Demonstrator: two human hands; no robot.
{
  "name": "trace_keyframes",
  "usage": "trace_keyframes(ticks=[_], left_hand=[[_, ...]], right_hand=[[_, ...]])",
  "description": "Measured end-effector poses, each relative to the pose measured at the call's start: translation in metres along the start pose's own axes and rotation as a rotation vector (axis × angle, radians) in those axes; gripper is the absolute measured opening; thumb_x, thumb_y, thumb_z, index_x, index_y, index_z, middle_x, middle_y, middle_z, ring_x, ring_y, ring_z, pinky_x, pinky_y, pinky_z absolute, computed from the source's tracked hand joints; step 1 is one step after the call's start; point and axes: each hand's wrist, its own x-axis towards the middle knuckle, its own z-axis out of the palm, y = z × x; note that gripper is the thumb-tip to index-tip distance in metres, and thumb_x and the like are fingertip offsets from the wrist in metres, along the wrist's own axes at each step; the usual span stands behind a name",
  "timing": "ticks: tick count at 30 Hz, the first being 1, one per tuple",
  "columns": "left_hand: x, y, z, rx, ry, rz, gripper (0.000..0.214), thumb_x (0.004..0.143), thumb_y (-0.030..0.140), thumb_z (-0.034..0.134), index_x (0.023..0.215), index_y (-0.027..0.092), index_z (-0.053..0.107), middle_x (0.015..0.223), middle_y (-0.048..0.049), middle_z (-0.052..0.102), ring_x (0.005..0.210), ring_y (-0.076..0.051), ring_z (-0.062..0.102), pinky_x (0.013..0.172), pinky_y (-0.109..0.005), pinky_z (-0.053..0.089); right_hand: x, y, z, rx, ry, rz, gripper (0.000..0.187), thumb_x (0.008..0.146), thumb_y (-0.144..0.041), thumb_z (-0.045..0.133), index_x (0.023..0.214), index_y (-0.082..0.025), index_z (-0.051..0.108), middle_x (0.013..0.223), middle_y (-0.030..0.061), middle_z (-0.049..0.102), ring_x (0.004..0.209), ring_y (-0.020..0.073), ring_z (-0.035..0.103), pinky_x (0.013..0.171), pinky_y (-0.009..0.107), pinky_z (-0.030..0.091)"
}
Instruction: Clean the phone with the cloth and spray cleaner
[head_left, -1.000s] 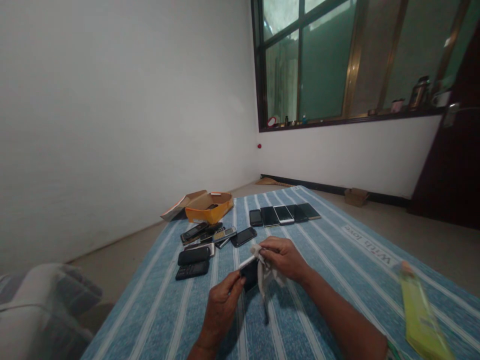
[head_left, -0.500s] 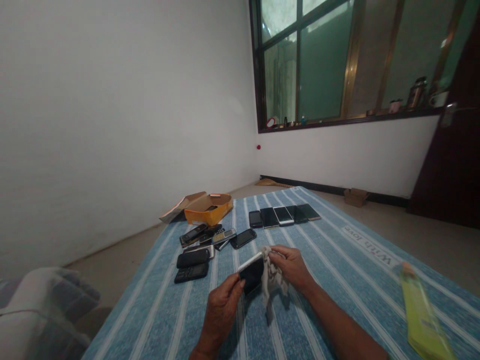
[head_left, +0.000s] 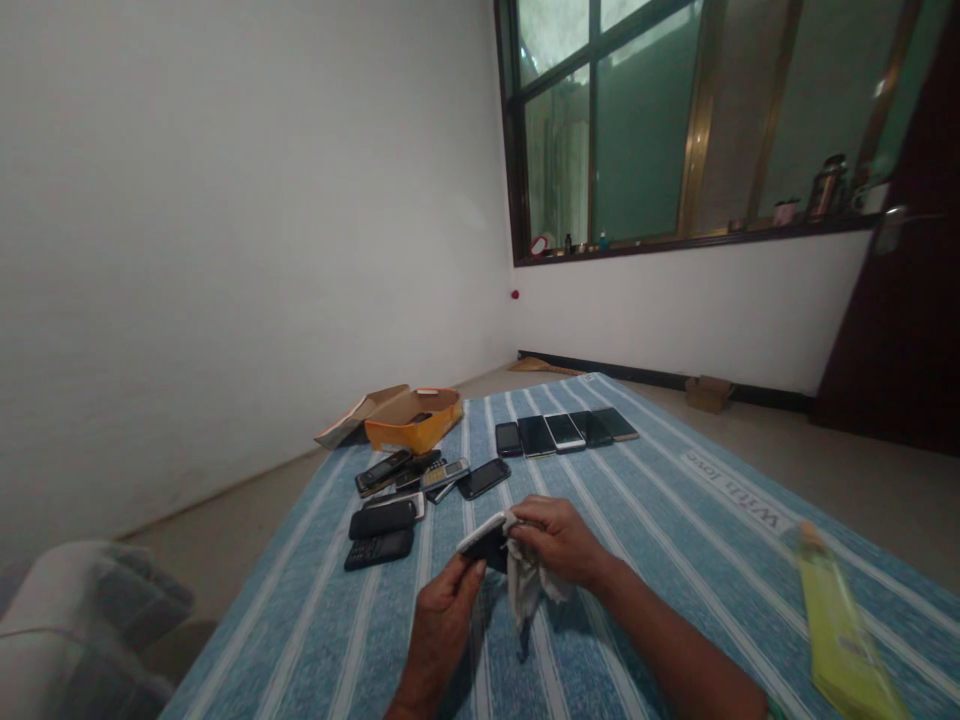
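Well, from the head view I see that the phone (head_left: 484,540) now lies flatter than half a second ago, and its pale edge is turned up. The left hand (head_left: 439,635) stays clamped on this phone, with the thumb and fingers around it, above the mat (head_left: 660,610). The right hand (head_left: 559,540) has moved closer and pinches a white cloth (head_left: 529,585) against the phone's edge. So the two hands are nearly together, and only the phone and the cloth are between them.

Farther ahead on the blue striped mat, I can see a row of five smartphones (head_left: 566,432) lying side by side. To the left of them is a loose group of keypad phones (head_left: 382,535), some overlapping. Behind this group, an open orange box (head_left: 412,420) sits at the mat's far edge. A yellow-green packet (head_left: 840,630) lies at the right, well apart from the hands. A grey cushion (head_left: 90,625) shows at the lower left, and a window (head_left: 637,130) and a dark door (head_left: 892,320) are in the background.
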Motion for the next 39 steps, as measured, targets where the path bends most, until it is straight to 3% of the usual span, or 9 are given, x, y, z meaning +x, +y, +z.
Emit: trace_keyframes(ticks=[4,7,12,17,22,27,35,39], left_hand=[[0.002,-0.004,0.003,-0.084,-0.041,-0.113,0.039,0.073,0.041,0.071,0.100,0.016,0.081,0.091,-0.0107,0.081,0.091,-0.030,0.073,0.088,-0.041,0.055],[0.004,-0.005,0.001,-0.157,-0.031,-0.205,0.046,0.068,0.039,0.076,0.108,0.016,0.078,0.097,-0.0120,0.080,0.092,-0.031,0.074,0.083,-0.040,0.057],[0.005,-0.004,-0.005,-0.186,0.044,-0.201,0.052,0.067,0.047,0.078,0.110,0.017,0.077,0.113,-0.0129,0.077,0.103,-0.032,0.072,0.086,-0.039,0.058],[0.005,-0.006,-0.004,-0.081,-0.035,-0.169,0.046,0.072,0.054,0.073,0.097,0.016,0.082,0.094,-0.0110,0.080,0.090,-0.030,0.074,0.084,-0.039,0.059],[0.005,-0.003,-0.002,-0.075,-0.031,-0.155,0.042,0.076,0.052,0.070,0.093,0.016,0.082,0.093,-0.0104,0.080,0.094,-0.031,0.073,0.090,-0.038,0.057],[0.005,0.002,-0.002,0.003,-0.058,-0.140,0.044,0.080,0.053,0.064,0.096,0.016,0.082,0.092,-0.0094,0.080,0.094,-0.030,0.073,0.088,-0.035,0.057],[0.011,-0.011,-0.007,0.176,-0.059,-0.074,0.044,0.082,0.053,0.059,0.093,0.017,0.082,0.090,-0.0064,0.080,0.092,-0.028,0.073,0.083,-0.030,0.056],[0.011,-0.010,-0.007,0.191,-0.050,-0.061,0.043,0.081,0.054,0.061,0.091,0.018,0.082,0.087,-0.0054,0.080,0.089,-0.028,0.073,0.080,-0.029,0.057]], right_hand=[[0.007,-0.008,-0.006,-0.342,-0.142,-0.082,0.015,0.090,-0.014,0.059,0.076,-0.017,0.062,0.076,0.0010,0.059,0.073,0.0140,0.055,0.067,0.024,0.036],[0.011,-0.013,-0.006,-0.575,-0.251,-0.101,0.009,0.090,-0.013,0.059,0.083,-0.015,0.064,0.082,0.0043,0.064,0.075,0.0156,0.056,0.066,0.026,0.035],[0.014,-0.013,0.004,-0.774,-0.374,-0.124,0.010,0.089,-0.012,0.059,0.090,-0.015,0.068,0.086,0.0061,0.067,0.076,0.0177,0.058,0.063,0.028,0.032],[0.012,-0.001,0.023,-0.773,-0.379,-0.166,0.008,0.091,-0.017,0.061,0.092,-0.017,0.070,0.084,0.0044,0.067,0.074,0.0169,0.058,0.059,0.029,0.029],[0.009,0.008,0.027,-0.722,-0.331,-0.165,0.011,0.094,-0.021,0.061,0.087,-0.018,0.069,0.080,0.0024,0.065,0.071,0.0150,0.055,0.059,0.029,0.028],[0.005,0.018,0.014,-0.697,-0.337,-0.156,0.009,0.093,-0.022,0.062,0.088,-0.018,0.069,0.082,0.0014,0.066,0.073,0.0147,0.055,0.061,0.028,0.030],[-0.004,0.053,-0.016,-0.581,-0.255,-0.134,0.008,0.092,-0.019,0.063,0.085,-0.018,0.068,0.083,0.0016,0.065,0.081,0.0168,0.059,0.071,0.028,0.038],[-0.005,0.057,-0.022,-0.541,-0.236,-0.138,0.009,0.093,-0.020,0.062,0.086,-0.019,0.068,0.084,0.0014,0.066,0.084,0.0172,0.060,0.073,0.028,0.039]])
